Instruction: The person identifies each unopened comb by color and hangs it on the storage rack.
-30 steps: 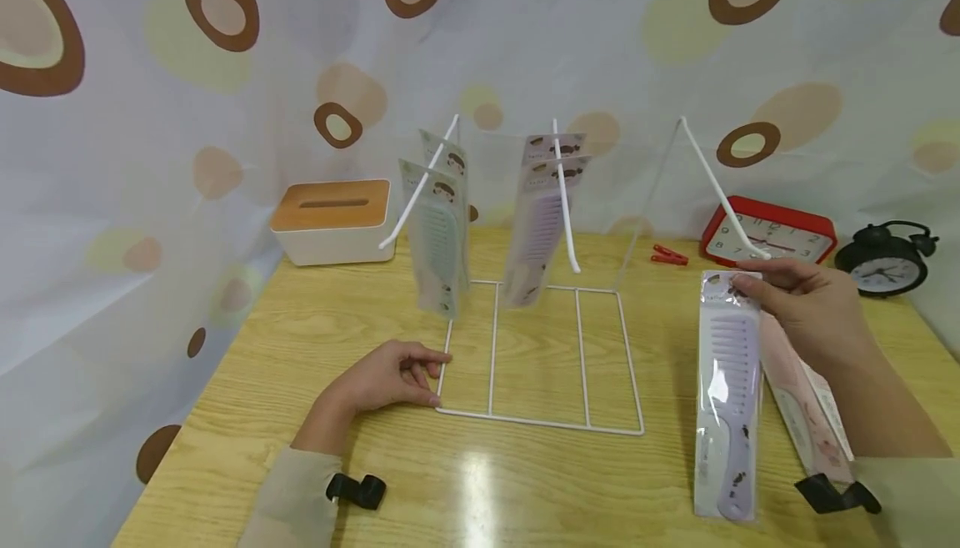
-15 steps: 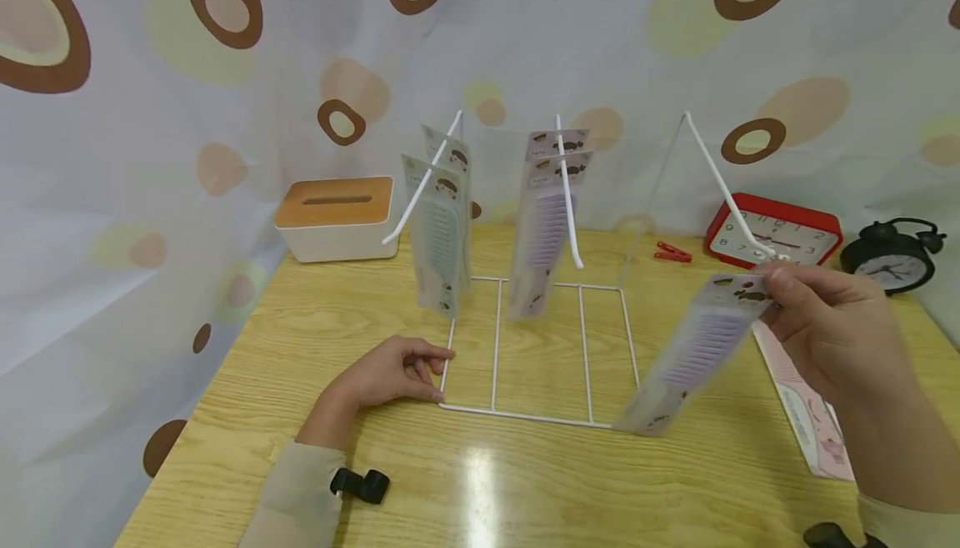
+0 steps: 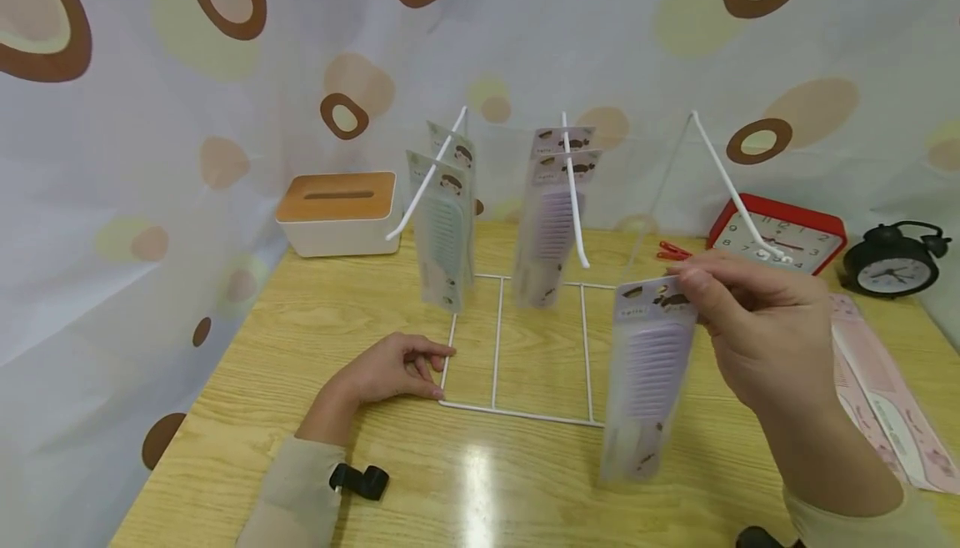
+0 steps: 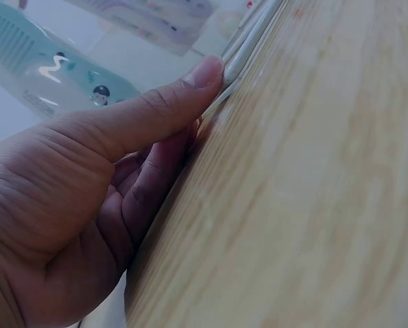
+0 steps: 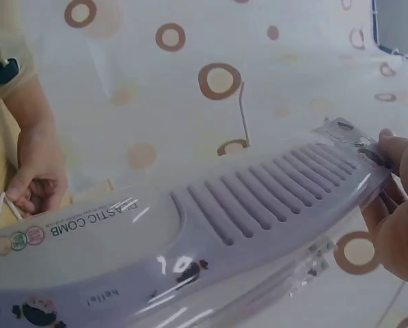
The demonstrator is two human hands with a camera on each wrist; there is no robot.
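Observation:
My left hand [image 3: 393, 369] holds the near left corner of the base of a white wire display rack [image 3: 525, 414], thumb and fingers on the wire. In the right hand [image 3: 772, 339] a bagged purple plastic comb [image 3: 648, 381] is pinched by its top edge. This comb hangs down in front of the rack's right side, below the right hook [image 3: 731, 185]. Packaged green combs [image 3: 440, 239] hang from the left hook, and packaged purple combs [image 3: 551, 231] from the middle one. The left wrist view shows a green comb [image 4: 87, 78] beyond the thumb.
Packaged pink combs [image 3: 892, 398] lie on the table right of my right arm. Behind stand a red clock [image 3: 780, 235] and a black alarm clock [image 3: 892, 268], with a red clip [image 3: 672, 251] nearby. A tissue box [image 3: 337, 214] stands back left.
My right hand has carried the purple comb left from above the pink combs towards the rack's right side, and more of the pink combs now shows. The left hand stays on the rack.

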